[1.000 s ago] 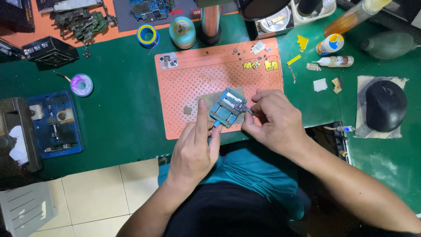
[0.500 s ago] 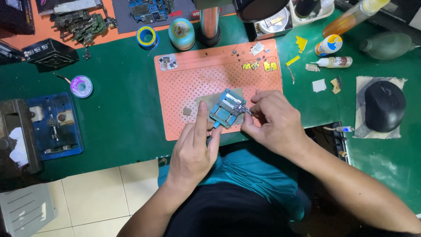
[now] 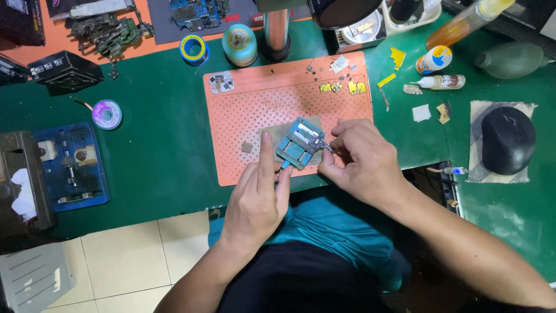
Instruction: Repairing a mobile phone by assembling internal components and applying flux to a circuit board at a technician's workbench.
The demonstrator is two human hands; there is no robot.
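Note:
A small blue clamp fixture (image 3: 299,150) sits on the near part of an orange perforated mat (image 3: 272,98). My left hand (image 3: 259,197) rests at the fixture's near left corner, index finger stretched out along its left side and thumb at its blue knob. My right hand (image 3: 360,159) is curled at the fixture's right side, fingertips pinched on a small metal piece at its edge. What lies in the fixture's jaws is too small to make out.
A black mouse (image 3: 508,139) on a pad lies right. Bottles (image 3: 443,82), yellow bits (image 3: 353,87) and small chips lie at the mat's far edge. A blue fixture (image 3: 72,165), solder spool (image 3: 107,113), tape rolls (image 3: 193,48) and circuit boards (image 3: 107,30) are left and far.
Both hands and the blue fixture stay in nearly the same place. The left index finger now lies straighter along the fixture's left side.

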